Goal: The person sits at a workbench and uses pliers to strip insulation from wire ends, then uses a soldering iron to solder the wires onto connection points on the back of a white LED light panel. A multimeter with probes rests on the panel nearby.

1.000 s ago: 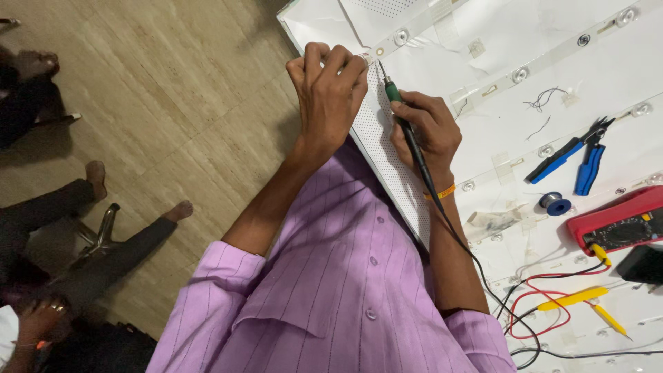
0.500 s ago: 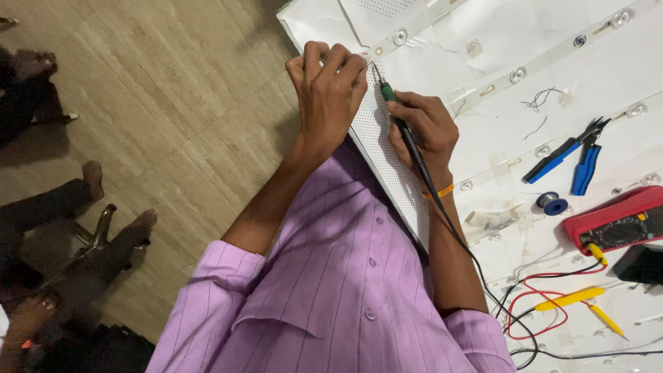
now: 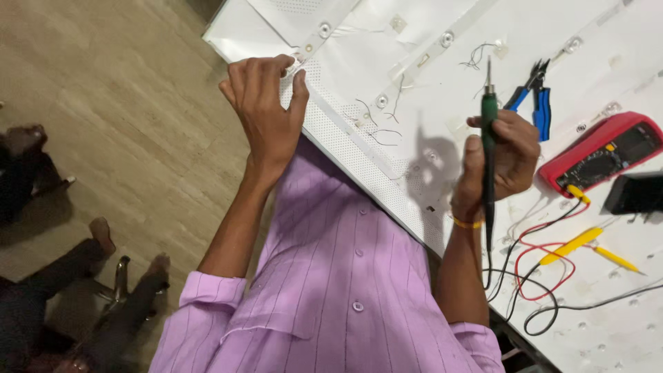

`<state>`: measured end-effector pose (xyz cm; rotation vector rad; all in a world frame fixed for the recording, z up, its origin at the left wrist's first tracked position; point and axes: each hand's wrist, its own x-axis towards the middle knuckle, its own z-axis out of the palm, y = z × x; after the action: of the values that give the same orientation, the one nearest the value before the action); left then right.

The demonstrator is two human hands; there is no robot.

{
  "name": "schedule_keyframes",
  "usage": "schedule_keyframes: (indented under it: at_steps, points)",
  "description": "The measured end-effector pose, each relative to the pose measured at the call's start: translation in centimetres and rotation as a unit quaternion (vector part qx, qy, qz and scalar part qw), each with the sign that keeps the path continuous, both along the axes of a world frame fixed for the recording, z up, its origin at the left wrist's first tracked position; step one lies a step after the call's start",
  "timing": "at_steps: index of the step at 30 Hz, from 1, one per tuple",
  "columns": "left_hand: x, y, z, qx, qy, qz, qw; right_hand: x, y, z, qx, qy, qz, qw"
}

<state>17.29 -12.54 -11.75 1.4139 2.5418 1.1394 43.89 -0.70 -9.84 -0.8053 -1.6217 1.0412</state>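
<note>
My right hand [image 3: 503, 160] grips a green-handled soldering iron [image 3: 489, 131], tip pointing up and lifted clear of the white panel [image 3: 387, 41]. Its black cord trails down past my wrist. My left hand [image 3: 266, 110] rests on the panel's near edge, fingers pinching the end of a white light strip [image 3: 324, 31] with small round lenses. Thin loose wires [image 3: 378, 128] lie on the panel between my two hands.
Blue-handled pliers [image 3: 537, 97] lie right of the iron. A red multimeter [image 3: 599, 153] with yellow probes [image 3: 583, 242] and red and black leads sits at the right. A black object [image 3: 635, 193] lies beside it. Another person's legs and feet [image 3: 103, 276] rest on the wooden floor at left.
My right hand has pulled the soldering iron away from the strip end by my left hand, to the right and raised upright. The view has shifted; the left hand stays on the strip.
</note>
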Motion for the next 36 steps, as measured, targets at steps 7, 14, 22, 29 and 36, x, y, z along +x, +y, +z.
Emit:
schedule_keyframes:
  at_steps: [7, 14, 22, 29, 36]
  points:
    - [5.2, 2.7, 2.1, -0.008, -0.056, -0.154, 0.986, 7.9, -1.0, 1.4, 0.030, 0.029, -0.162, 0.986]
    - [9.9, 5.1, 1.8, -0.011, -0.075, -0.262, 0.962, 11.3, -3.5, 0.6, 0.012, 0.052, -0.255, 0.965]
    - [12.5, 12.1, -1.1, 0.050, -0.050, -0.397, 0.915, 11.3, -5.3, -0.3, -0.001, 0.056, -0.254, 0.966]
    - [13.0, 15.0, -3.1, 0.043, -0.032, -0.453, 0.890, 10.5, -5.6, 0.3, -0.008, 0.064, -0.233, 0.970]
    - [13.8, 15.1, -3.2, 0.082, 0.014, -0.429, 0.900, 9.1, -5.1, 0.9, -0.013, 0.056, -0.200, 0.978]
